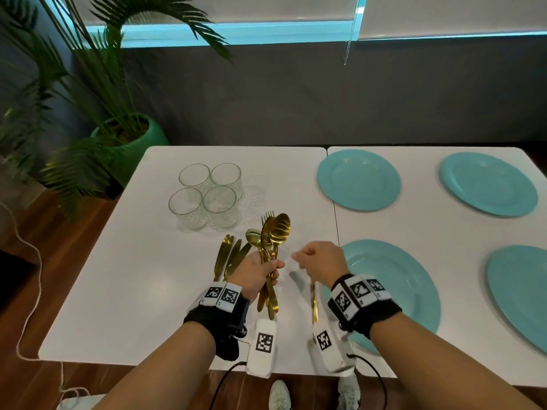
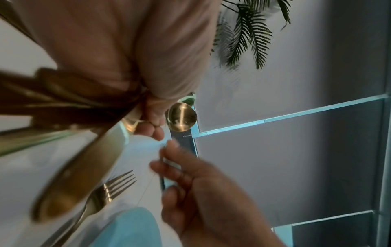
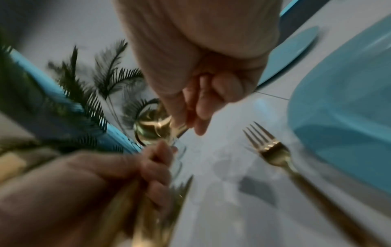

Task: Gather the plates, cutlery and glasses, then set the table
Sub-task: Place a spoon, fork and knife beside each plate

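Observation:
My left hand [image 1: 262, 272] grips a bundle of gold cutlery [image 1: 276, 232] upright over the white table [image 1: 133, 291]. Spoon bowls and fork tines stick out above the fist, knife blades [image 1: 228, 255] fan out to its left, and handles hang below. My right hand [image 1: 310, 257] hovers just right of the bundle, its fingers curled, holding nothing. One gold fork [image 1: 314, 303] [image 3: 273, 150] lies on the table left of the near-left turquoise plate [image 1: 393, 291]. Three more turquoise plates [image 1: 358, 179] [image 1: 488, 184] [image 1: 521, 294] lie on the right half. Several clear glasses [image 1: 207, 196] stand clustered at the back left.
A potted palm in a green pot [image 1: 130, 137] stands off the table's far left corner. A grey wall and window blinds run behind the table. A white cord [image 1: 26, 291] trails over the wooden floor at the left.

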### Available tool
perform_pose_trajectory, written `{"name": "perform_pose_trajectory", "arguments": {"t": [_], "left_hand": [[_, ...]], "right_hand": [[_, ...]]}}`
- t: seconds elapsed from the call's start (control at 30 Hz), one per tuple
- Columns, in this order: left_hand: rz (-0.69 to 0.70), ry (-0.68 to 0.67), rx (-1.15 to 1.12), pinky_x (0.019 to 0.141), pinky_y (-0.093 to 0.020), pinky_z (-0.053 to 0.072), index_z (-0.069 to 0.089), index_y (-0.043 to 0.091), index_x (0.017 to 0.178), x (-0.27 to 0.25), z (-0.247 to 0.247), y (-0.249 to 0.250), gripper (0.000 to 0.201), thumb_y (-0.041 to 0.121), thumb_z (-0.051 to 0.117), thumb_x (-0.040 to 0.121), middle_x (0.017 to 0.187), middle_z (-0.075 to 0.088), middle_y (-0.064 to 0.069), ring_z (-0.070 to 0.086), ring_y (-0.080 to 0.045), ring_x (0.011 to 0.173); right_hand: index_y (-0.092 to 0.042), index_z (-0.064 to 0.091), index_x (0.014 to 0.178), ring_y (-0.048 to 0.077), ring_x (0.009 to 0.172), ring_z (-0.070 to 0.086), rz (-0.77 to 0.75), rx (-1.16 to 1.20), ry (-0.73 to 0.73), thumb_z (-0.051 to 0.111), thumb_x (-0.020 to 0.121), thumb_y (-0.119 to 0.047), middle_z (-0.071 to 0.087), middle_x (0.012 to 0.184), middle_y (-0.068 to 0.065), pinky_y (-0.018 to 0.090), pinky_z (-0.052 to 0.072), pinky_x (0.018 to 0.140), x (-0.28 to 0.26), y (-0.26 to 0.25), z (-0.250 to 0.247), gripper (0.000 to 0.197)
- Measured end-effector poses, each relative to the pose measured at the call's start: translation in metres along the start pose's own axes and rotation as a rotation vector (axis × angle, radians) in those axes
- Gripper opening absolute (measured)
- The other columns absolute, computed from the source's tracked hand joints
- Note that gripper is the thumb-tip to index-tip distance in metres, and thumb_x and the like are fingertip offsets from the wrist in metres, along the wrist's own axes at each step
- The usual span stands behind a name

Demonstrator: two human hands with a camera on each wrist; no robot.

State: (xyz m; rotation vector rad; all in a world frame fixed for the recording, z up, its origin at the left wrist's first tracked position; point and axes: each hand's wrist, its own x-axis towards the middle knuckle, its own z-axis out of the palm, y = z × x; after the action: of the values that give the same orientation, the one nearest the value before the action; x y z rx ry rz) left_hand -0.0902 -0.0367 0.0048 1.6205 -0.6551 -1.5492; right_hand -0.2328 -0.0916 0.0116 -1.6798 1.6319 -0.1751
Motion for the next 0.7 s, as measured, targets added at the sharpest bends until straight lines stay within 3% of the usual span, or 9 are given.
{"name": "perform_pose_trajectory", "arguments": {"t": [0.17, 0.27, 0.37, 0.4, 0.47, 0.57, 0.7], "left_hand": [[0.068, -0.059, 0.034, 0.059, -0.022, 0.045, 0.056, 0.015, 0.092, -0.001, 0.018, 0.005, 0.02, -0.001, 0.044, 0.094, 0.075, 0.058, -0.003, 0.048, -0.011, 0.06], [0.081, -0.069, 0.067, 0.057, -0.022, 0.045, 0.058, 0.015, 0.086, -0.002, 0.028, 0.008, 0.023, -0.002, 0.044, 0.094, 0.072, 0.06, -0.003, 0.05, -0.01, 0.058], [0.066, -0.048, 0.121, 0.062, -0.027, 0.048, 0.056, 0.004, 0.101, 0.004, 0.033, 0.007, 0.011, 0.003, 0.049, 0.093, 0.081, 0.063, -0.011, 0.054, -0.012, 0.06], [0.054, -0.037, 0.129, 0.064, -0.03, 0.048, 0.053, 0.001, 0.108, 0.006, 0.035, 0.005, 0.016, 0.005, 0.05, 0.093, 0.085, 0.063, -0.015, 0.056, -0.014, 0.062], [0.024, -0.035, 0.129, 0.066, -0.032, 0.049, 0.047, 0.0, 0.116, 0.01, 0.04, 0.004, 0.026, 0.007, 0.053, 0.092, 0.088, 0.063, -0.016, 0.057, -0.015, 0.063], [0.041, -0.034, 0.144, 0.061, -0.029, 0.048, 0.046, -0.002, 0.115, 0.01, 0.047, 0.005, 0.025, 0.005, 0.053, 0.091, 0.076, 0.06, -0.009, 0.054, -0.014, 0.061], [0.066, -0.075, 0.126, 0.059, -0.027, 0.046, 0.049, 0.002, 0.107, 0.01, 0.055, 0.008, 0.017, 0.003, 0.055, 0.091, 0.068, 0.058, -0.005, 0.053, -0.012, 0.057]], "right_hand": [[-0.015, 0.073, 0.086, 0.007, 0.063, 0.053, -0.015, 0.176, -0.094, 0.072, 0.079, -0.037, 0.062, 0.073, -0.006, 0.021, 0.047, 0.061, -0.001, -0.023, -0.019, 0.024], [-0.018, 0.068, 0.072, 0.009, 0.061, 0.055, 0.051, 0.217, -0.061, 0.075, 0.077, -0.032, 0.065, 0.075, -0.001, 0.018, 0.045, 0.052, -0.001, -0.02, -0.021, 0.016], [-0.015, 0.072, 0.077, 0.013, 0.073, 0.063, 0.093, 0.262, -0.019, 0.076, 0.075, -0.028, 0.07, 0.08, 0.001, 0.025, 0.053, 0.066, 0.0, -0.015, -0.025, 0.014], [-0.014, 0.073, 0.078, 0.014, 0.076, 0.065, 0.105, 0.28, -0.012, 0.076, 0.074, -0.027, 0.072, 0.082, 0.002, 0.027, 0.054, 0.071, 0.001, -0.014, -0.026, 0.014], [-0.012, 0.073, 0.077, 0.014, 0.069, 0.064, 0.123, 0.317, -0.041, 0.076, 0.075, -0.024, 0.073, 0.08, 0.005, 0.026, 0.052, 0.064, 0.002, -0.011, -0.029, 0.013], [-0.011, 0.07, 0.069, 0.01, 0.05, 0.051, 0.133, 0.346, -0.105, 0.074, 0.077, -0.02, 0.064, 0.063, 0.003, 0.022, 0.041, 0.053, 0.003, -0.009, -0.035, 0.013], [-0.016, 0.061, 0.064, 0.01, 0.05, 0.044, 0.144, 0.395, -0.135, 0.071, 0.081, -0.021, 0.055, 0.061, 0.0, 0.022, 0.036, 0.052, 0.004, -0.003, -0.044, 0.02]]}}
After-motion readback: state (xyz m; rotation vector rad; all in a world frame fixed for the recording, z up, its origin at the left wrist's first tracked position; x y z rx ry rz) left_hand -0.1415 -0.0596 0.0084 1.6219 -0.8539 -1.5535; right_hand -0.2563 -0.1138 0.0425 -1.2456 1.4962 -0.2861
